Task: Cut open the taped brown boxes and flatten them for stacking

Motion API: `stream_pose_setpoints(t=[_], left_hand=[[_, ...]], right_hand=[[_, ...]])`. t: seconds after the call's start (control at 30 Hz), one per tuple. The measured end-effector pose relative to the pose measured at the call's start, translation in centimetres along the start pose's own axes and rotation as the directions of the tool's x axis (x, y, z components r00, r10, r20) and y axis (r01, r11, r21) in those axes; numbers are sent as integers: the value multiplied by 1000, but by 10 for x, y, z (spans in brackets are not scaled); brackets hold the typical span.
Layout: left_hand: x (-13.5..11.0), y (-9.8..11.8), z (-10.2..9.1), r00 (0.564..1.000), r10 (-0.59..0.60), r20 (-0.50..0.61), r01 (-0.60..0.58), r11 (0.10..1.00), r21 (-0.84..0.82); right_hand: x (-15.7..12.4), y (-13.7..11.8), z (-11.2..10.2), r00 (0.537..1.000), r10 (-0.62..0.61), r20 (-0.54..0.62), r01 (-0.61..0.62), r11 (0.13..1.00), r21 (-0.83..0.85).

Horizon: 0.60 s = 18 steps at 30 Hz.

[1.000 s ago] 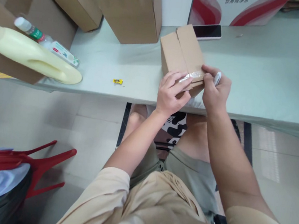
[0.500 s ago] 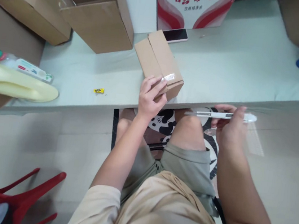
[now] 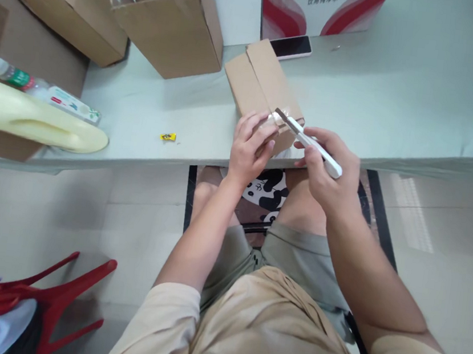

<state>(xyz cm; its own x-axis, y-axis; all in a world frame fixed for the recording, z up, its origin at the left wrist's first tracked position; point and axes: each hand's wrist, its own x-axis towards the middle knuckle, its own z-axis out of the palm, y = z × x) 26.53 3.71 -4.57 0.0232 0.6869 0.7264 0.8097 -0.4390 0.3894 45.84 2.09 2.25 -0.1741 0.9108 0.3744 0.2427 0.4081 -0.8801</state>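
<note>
A small cardboard box (image 3: 260,82) lies at the table's front edge, with clear tape across the seam near its close end. My left hand (image 3: 251,147) grips that near end, fingers bent over the top edge. In my right hand (image 3: 332,168) is a white utility knife (image 3: 311,146), its blade out and pointing up-left. The blade tip is over the taped end of the box, close to my left fingertips; whether it touches the tape I cannot tell.
Behind the box lie a phone (image 3: 291,47) and a red-and-white carton (image 3: 321,9). An open cardboard box (image 3: 171,37) stands left of them. A yellow wrapper (image 3: 168,137), a bottle (image 3: 12,73) and a pale yellow object (image 3: 37,115) are further left. A red stool (image 3: 53,298) stands on the floor.
My right hand has brought the utility knife left and up from beside my knee to the taped end of the box. My left hand stays on the box; the view has shifted slightly.
</note>
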Motion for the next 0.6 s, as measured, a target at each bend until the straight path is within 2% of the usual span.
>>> stream_pose_setpoints(t=[0.17, 0.27, 0.43, 0.6], left_hand=[[1, 0, 1, 1000, 24, -19, -24, 1000, -14], [1, -2, 1, 999, 44, -33, -45, 998, -45], [2, -3, 2, 1000, 16, 24, -14, 997, -73], [0, -1, 3, 999, -35, -39, 27, 982, -187]], right_hand=[[-4, 1, 5, 1000, 5, -8, -6, 999, -39], [-7, -1, 6, 999, -42, 8, 43, 991, -130], [-4, -3, 9, 991, -133, 33, 136, 943, -303], [4, -1, 8, 994, -101, 51, 112, 946, -303]])
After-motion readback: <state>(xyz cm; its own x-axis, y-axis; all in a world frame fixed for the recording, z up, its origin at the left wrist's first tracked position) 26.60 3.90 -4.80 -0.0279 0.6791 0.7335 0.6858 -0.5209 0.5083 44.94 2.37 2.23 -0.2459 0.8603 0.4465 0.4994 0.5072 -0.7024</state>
